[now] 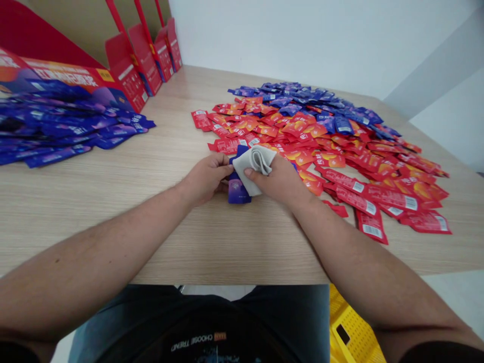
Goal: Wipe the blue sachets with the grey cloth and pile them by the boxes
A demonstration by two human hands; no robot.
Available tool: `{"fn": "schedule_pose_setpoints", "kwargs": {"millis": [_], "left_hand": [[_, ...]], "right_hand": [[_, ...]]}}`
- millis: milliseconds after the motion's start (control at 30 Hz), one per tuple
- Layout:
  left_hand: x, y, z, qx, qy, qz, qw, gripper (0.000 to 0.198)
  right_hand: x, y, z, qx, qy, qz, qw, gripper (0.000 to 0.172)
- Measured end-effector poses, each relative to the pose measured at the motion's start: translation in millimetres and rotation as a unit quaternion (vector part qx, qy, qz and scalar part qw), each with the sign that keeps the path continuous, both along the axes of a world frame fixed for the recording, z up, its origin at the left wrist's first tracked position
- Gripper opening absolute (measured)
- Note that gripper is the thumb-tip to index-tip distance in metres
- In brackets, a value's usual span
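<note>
Your left hand (pixel 206 179) grips a purple foil sachet (pixel 239 191) — fingers closed — your right hand (pixel 274 181) pinching a folded grey cloth (pixel 254 169) against it.

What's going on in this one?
A person is working at a wood-grain table. Their left hand holds a purple sachet, and their right hand presses a folded grey cloth against it. Beyond the hands lies a spread of red and orange sachets, with blue sachets behind it. More blue sachets lie off to the left, against red cardboard display boxes.
</note>
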State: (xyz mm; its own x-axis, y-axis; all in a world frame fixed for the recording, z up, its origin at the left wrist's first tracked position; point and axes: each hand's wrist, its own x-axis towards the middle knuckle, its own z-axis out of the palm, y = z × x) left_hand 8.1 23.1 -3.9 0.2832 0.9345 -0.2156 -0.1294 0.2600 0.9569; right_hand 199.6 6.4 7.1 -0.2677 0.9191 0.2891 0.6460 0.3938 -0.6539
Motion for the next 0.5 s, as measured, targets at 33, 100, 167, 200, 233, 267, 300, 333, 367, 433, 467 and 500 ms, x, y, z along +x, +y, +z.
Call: {"fn": "schedule_pose_setpoints", "kwargs": {"millis": [33, 100, 167, 200, 233, 267, 300, 333, 367, 433, 467, 500], "left_hand": [[0, -1, 0.4, -0.003, -0.011, 0.010, 1.000, 0.020], [2, -1, -0.3, 0.002, -0.033, 0.027, 0.999, 0.024], [3, -1, -2.2, 0.006, -0.040, 0.036, 0.999, 0.024], [3, -1, -3.2, 0.005, -0.038, 0.036, 0.999, 0.023], [4, -1, -4.1, 0.004, -0.034, 0.037, 0.999, 0.022], [4, -1, -4.6, 0.005, -0.032, 0.038, 0.999, 0.021], [5, -1, -4.9, 0.010, -0.031, 0.044, 0.999, 0.020], [5, -1, -4.8, 0.017, -0.032, 0.051, 0.998, 0.020], [5, -1, -4.4, 0.022, -0.034, 0.058, 0.998, 0.020], [6, -1, -3.3, 0.017, -0.038, 0.059, 0.997, 0.018], [6, -1, -2.9, 0.009, -0.038, 0.054, 0.998, 0.017], [6, -1, -2.7, 0.003, -0.038, 0.049, 0.998, 0.016]], "right_hand": [[-2, -3, 2.5, 0.002, -0.038, 0.020, 0.999, 0.025], [-6, -9, 4.9, 0.012, -0.106, 0.062, 0.992, 0.027], [-10, -13, 3.9, 0.026, -0.148, 0.057, 0.987, 0.031], [-11, -14, 2.7, 0.027, -0.157, 0.036, 0.987, 0.033], [-12, -15, 1.5, 0.024, -0.161, 0.015, 0.987, 0.034], [-13, -15, 0.4, 0.018, -0.163, 0.006, 0.987, 0.035], [-13, -14, -0.3, 0.016, -0.165, 0.011, 0.986, 0.034], [-13, -14, -0.6, 0.021, -0.165, 0.023, 0.986, 0.032], [-13, -13, -0.5, 0.027, -0.163, 0.036, 0.986, 0.030], [-11, -12, 0.6, 0.028, -0.147, 0.036, 0.988, 0.029], [-11, -12, 1.1, 0.024, -0.136, 0.024, 0.990, 0.029], [-10, -12, 1.6, 0.018, -0.129, 0.016, 0.991, 0.029]]}}
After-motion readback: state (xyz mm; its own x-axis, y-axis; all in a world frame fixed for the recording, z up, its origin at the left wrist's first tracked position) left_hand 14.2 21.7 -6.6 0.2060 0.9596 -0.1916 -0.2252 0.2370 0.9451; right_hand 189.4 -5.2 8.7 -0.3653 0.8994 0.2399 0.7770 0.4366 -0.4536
